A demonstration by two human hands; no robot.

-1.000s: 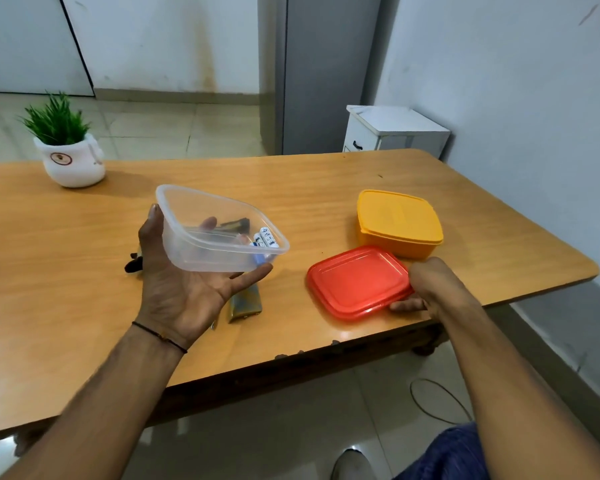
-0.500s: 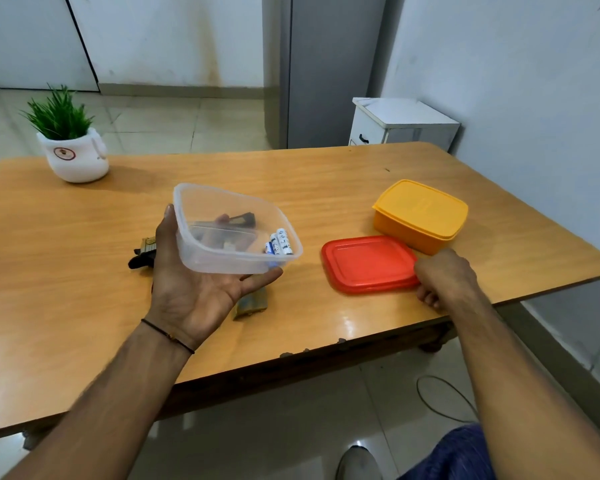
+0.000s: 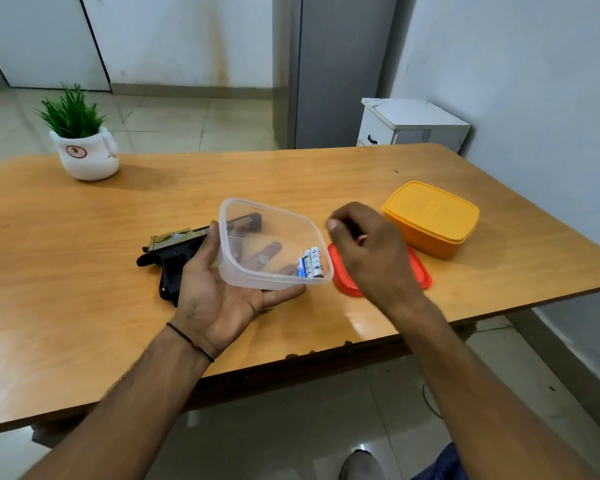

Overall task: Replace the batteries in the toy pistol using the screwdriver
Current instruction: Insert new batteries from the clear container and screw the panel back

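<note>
My left hand (image 3: 219, 299) holds a clear plastic box (image 3: 274, 216) from below, tilted, thumb on its left wall and fingers under it. Three white-and-blue batteries (image 3: 310, 263) lie in the box's lower right corner. A black and gold toy pistol (image 3: 174, 251) lies on the table behind my left hand, partly hidden by it and by the box. My right hand (image 3: 368, 247) hovers just right of the box above the red lid (image 3: 420, 268), fingers curled, holding nothing I can see. No screwdriver is in sight.
A closed yellow box (image 3: 430, 216) stands at the right of the wooden table (image 3: 84, 306). A potted plant (image 3: 80, 143) sits at the far left. A white cabinet (image 3: 409, 126) and a grey wall stand beyond the table's right side.
My right hand let go of the red lid and rose leftward toward the box. My left hand tilted the box and moved it right, uncovering the pistol.
</note>
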